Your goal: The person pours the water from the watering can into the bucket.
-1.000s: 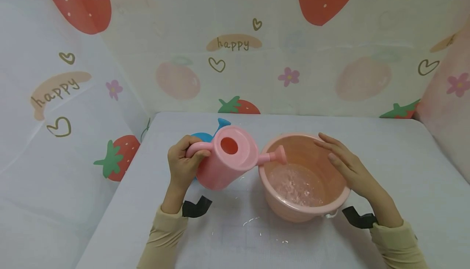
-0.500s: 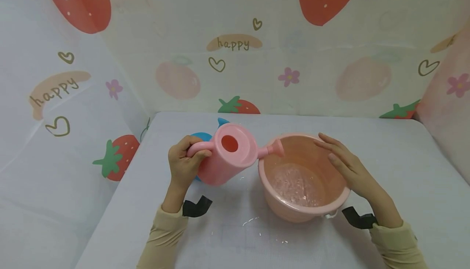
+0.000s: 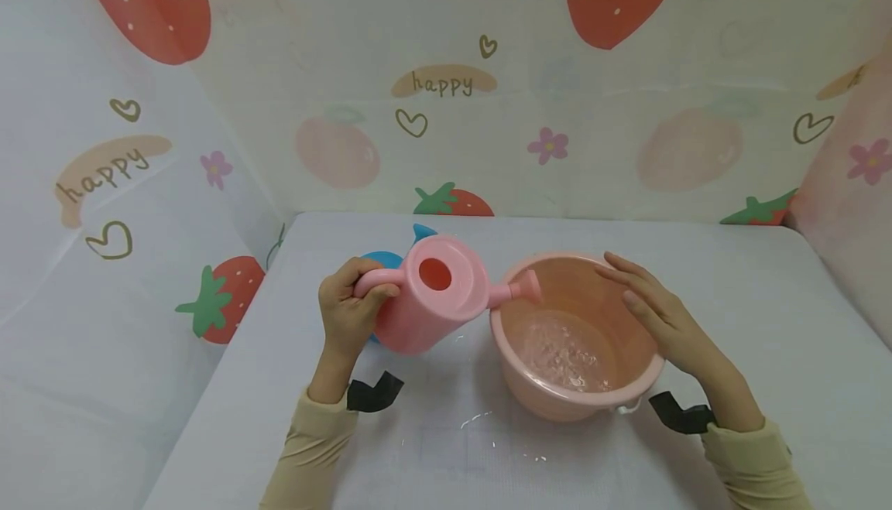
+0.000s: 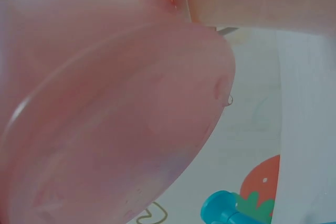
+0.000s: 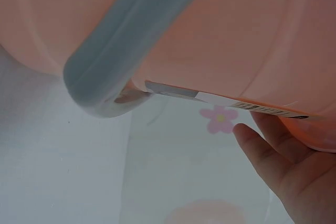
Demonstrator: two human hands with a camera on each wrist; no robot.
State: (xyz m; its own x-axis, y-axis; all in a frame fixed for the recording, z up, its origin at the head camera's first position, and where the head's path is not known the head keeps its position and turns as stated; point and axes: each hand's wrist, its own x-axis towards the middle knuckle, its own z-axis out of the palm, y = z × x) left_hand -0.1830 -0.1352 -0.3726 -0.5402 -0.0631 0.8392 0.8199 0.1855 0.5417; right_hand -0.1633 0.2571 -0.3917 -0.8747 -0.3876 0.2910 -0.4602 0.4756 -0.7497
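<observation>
My left hand grips the handle of a pink watering can, thumb over the handle. The can is tilted to the right, its sprinkler head reaching over the left rim of a pink bucket. Rippling water lies in the bottom of the bucket. My right hand rests at the bucket's right rim with its fingers extended. In the left wrist view the can's pink base fills most of the picture. The right wrist view shows the bucket's outer wall beside my fingers.
A blue watering can stands behind the pink one, mostly hidden by it. The bucket's pale handle hangs across its outside. Water drops lie on the white table. A strawberry-print sheet encloses the back and sides.
The pink watering can has risen slightly and dipped a little again, its sprinkler head staying over the bucket. The water ripples have shifted. My right hand has stayed still.
</observation>
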